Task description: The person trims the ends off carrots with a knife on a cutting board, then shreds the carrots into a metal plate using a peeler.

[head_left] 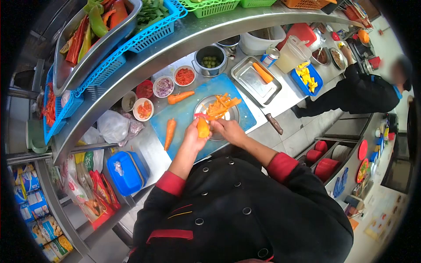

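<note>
My left hand [192,136] is closed around a peeled carrot [203,128], its rounded orange end facing me. My right hand [230,132] is closed close beside it, on a small red peeler [202,116] whose blade I cannot make out. Both hands are over the near edge of a round metal bowl [236,115] holding orange carrot peelings [222,105]. The bowl stands on a blue cutting board [193,105]. Two unpeeled carrots, one at the board's left [170,133] and another carrot [180,97] farther back, lie beside the bowl.
A knife [274,124] lies at the counter's front edge, right of the board. Behind it a metal tray [263,94] holds a carrot [262,73]. Small bowls of chopped vegetables and a pot [210,72] of olives stand behind. A metal shelf [175,40] overhangs. Another person [372,90] stands right.
</note>
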`<action>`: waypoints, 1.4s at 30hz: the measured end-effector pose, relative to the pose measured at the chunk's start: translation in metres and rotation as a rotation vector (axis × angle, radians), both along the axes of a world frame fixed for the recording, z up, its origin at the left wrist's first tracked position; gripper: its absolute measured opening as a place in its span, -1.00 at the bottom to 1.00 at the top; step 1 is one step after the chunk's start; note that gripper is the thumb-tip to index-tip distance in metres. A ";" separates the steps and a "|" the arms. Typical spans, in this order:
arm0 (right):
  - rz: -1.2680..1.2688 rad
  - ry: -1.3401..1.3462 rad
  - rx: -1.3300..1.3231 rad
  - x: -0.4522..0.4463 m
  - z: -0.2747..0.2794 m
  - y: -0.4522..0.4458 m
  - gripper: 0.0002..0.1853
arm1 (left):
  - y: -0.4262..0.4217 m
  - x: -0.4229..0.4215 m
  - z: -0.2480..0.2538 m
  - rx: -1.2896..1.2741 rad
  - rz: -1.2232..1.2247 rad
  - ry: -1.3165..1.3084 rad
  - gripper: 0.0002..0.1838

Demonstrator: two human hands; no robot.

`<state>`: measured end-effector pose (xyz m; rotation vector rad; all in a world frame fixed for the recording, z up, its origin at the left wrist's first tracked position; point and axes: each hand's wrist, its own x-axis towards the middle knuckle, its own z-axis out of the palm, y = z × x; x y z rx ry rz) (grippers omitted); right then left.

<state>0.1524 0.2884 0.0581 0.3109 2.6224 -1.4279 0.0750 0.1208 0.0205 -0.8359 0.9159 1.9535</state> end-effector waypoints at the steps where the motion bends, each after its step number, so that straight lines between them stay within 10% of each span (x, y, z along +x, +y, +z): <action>1: -0.028 -0.027 -0.002 -0.008 -0.011 0.004 -0.51 | -0.006 0.005 0.000 0.093 -0.075 0.030 -0.64; 9: -0.075 -0.073 -0.004 -0.013 -0.024 0.007 -0.41 | -0.016 0.005 0.045 0.158 -0.050 0.080 -0.66; 16: -0.052 -0.454 -0.561 0.005 -0.016 0.016 -0.47 | 0.002 -0.020 0.064 0.084 -0.063 0.262 -0.68; 25: 0.087 -0.519 -0.727 0.013 -0.029 0.058 -0.60 | 0.147 -0.047 0.061 -0.003 -0.518 0.442 -0.22; 30: 0.107 -0.520 -0.775 0.013 -0.016 0.088 -0.62 | 0.219 -0.062 0.038 -0.202 -0.527 0.665 -0.31; 42: 0.264 -0.861 -1.473 -0.024 -0.002 0.162 -0.54 | 0.074 -0.039 0.065 -0.328 -0.588 0.831 -0.50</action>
